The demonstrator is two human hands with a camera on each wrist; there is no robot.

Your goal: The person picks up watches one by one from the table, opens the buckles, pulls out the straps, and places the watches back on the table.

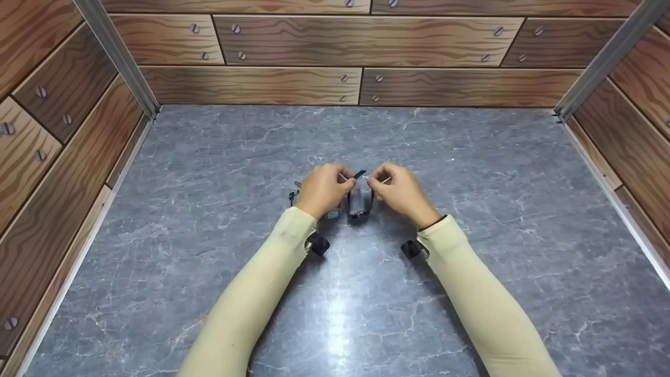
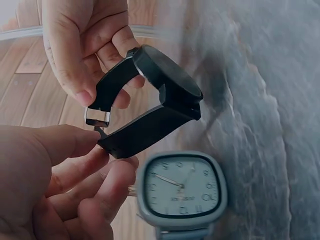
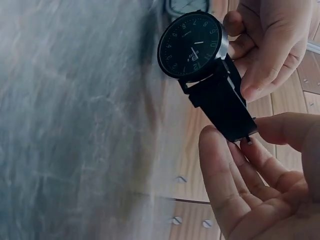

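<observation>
A black wristwatch [image 1: 360,214] with a round dark dial [image 3: 191,47] is held between both hands, its strap bent into a loop. My left hand [image 1: 322,189] pinches the free strap end between thumb and fingers. My right hand [image 1: 399,189] pinches the other strap half near the silver buckle [image 2: 97,117]. The strap end meets the buckle in the left wrist view; whether it passes through, I cannot tell. Beside the left hand is a second watch [image 2: 182,186] with a rounded-square pale dial, its strap mostly out of sight.
Small dark items [image 1: 292,197] lie left of the left hand, partly hidden by it. The grey marbled tabletop [image 1: 220,251] spreads around the hands. Wood-patterned walls [image 1: 366,42] with metal corner posts [image 1: 123,65] border it at the back and sides.
</observation>
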